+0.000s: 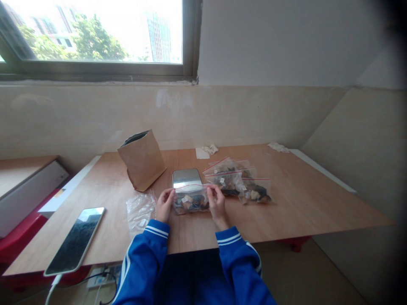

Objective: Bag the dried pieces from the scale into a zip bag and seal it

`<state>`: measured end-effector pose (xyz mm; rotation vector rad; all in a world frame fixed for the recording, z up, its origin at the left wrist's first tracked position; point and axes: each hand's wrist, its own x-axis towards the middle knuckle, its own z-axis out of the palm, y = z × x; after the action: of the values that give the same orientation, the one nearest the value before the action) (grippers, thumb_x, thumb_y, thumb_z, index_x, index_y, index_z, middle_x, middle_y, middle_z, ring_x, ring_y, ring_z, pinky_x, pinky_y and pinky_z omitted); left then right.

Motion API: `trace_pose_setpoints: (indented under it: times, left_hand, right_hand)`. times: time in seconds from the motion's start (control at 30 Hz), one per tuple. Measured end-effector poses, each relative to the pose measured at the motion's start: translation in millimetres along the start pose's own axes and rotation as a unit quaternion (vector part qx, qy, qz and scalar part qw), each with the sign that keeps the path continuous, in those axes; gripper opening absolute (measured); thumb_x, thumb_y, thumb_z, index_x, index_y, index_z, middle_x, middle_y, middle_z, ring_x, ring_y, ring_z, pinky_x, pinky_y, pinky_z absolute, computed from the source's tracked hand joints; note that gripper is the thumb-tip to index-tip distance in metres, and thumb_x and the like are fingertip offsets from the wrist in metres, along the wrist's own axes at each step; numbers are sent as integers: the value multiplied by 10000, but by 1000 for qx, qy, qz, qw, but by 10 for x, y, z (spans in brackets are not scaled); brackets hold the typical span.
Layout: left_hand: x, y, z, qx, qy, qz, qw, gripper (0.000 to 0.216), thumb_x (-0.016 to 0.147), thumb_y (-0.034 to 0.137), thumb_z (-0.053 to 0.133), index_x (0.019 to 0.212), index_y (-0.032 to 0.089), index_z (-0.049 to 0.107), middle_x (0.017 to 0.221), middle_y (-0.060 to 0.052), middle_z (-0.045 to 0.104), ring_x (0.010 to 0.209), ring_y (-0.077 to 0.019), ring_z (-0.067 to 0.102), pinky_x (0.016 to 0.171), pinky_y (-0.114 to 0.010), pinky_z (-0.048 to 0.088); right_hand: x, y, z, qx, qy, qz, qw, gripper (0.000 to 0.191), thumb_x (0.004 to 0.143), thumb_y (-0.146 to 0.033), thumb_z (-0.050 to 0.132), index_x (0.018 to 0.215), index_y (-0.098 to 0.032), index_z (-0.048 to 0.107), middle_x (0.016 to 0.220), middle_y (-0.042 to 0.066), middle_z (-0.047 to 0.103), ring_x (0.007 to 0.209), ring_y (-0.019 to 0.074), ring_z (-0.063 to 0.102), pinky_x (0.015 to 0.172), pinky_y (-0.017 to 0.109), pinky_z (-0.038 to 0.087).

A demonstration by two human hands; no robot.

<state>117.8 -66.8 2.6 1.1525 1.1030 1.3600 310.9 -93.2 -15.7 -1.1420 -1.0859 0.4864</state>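
Observation:
Between my two hands is a clear zip bag with a red seal line and dark and tan pieces inside. My left hand pinches its upper left corner, and my right hand pinches the upper right corner. Right behind the bag lies a small flat scale with a shiny metal top, its front hidden by the bag. To the right, several filled zip bags lie in an overlapping pile. Beside my left hand rest flat clear bags that look unfilled.
A brown paper bag stands open at the back left. A phone with a white cable lies at the table's left front. Crumpled tissue and a white paper piece are by the wall, with more tissue farther right on the wooden table.

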Motion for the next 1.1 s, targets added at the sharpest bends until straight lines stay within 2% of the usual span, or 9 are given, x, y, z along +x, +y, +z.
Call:
trace_pose_setpoints:
  times: [0.1,0.17,0.53,0.7,0.93,1.1]
  left_hand:
    - [17,-31,-20,29,-20,4,999,333,683,468,698,792,155,675,772,-30,661,760,-165,603,729,-275,471]
    - [22,-33,-32,35,-9,22,999,306,682,458,699,767,164,676,803,-30,667,804,-169,603,764,-272,463]
    - [-31,83,-16,61,18,62,996,277,690,438,700,765,173,669,787,-16,663,818,-171,602,797,-280,459]
    - [-18,58,-36,70,29,77,994,254,704,413,694,778,172,671,790,-20,660,822,-175,597,791,-282,459]
    - [-20,32,-32,32,-8,37,999,295,714,453,681,761,165,645,759,-3,638,758,-144,586,720,-250,457]
    - [-38,38,-21,-3,-23,7,1000,377,721,497,656,903,167,666,843,-30,679,819,-170,620,771,-280,475]
  right_hand:
    - [5,-10,4,16,0,11,1000,257,854,-417,540,891,-174,618,856,61,663,736,187,597,683,304,478]
    - [10,-8,8,32,5,17,999,252,843,-415,559,877,-173,621,829,54,657,731,186,595,677,301,476]
    - [41,-4,4,71,28,72,994,263,797,-426,618,826,-165,634,751,24,643,664,151,567,611,260,447]
    - [46,19,19,83,13,79,993,280,782,-453,625,825,-177,630,730,14,633,641,144,554,580,252,433]
    - [39,-3,36,128,-5,108,986,293,766,-474,640,806,-184,627,702,-3,606,596,127,517,566,253,412]
    - [33,9,46,176,-60,148,971,315,772,-473,645,909,-190,659,749,-1,624,614,119,521,570,238,410]
